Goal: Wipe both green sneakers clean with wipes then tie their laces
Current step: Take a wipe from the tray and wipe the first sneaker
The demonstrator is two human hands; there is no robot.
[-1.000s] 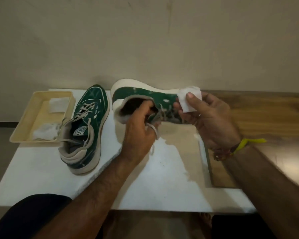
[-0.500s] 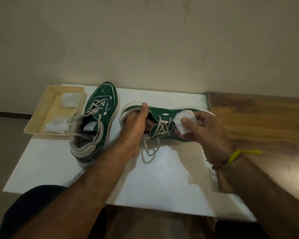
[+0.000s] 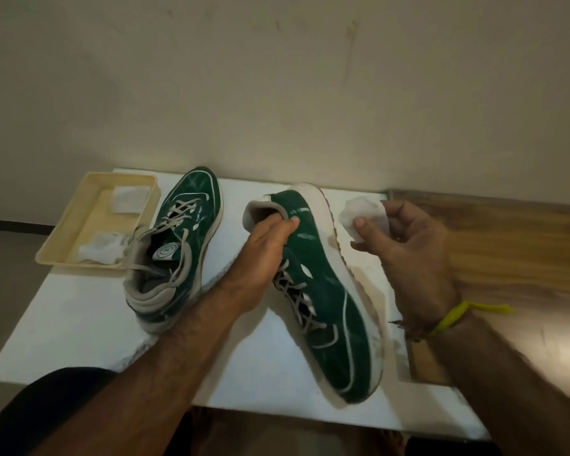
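Holding sneaker (image 3: 326,291) w/ L hand (image 3: 264,245) | R fingers (image 3: 359,222) pinch wipe (image 3: 362,215) | tray (image 3: 63,238): 2 wipes (image 3: 102,250)

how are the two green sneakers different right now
The left sneaker rests flat on the white board, toe toward the wall; the right sneaker is gripped at its collar by the left hand, tilted, toe toward the person. Nothing touches the left sneaker. Both are green with pale soles and untied laces.

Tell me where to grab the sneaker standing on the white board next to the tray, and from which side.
Grip the sneaker at its padded heel collar, coming from above on the near side. It stands upright with the heel toward the person and the mouth open upward; loose laces cover the middle.
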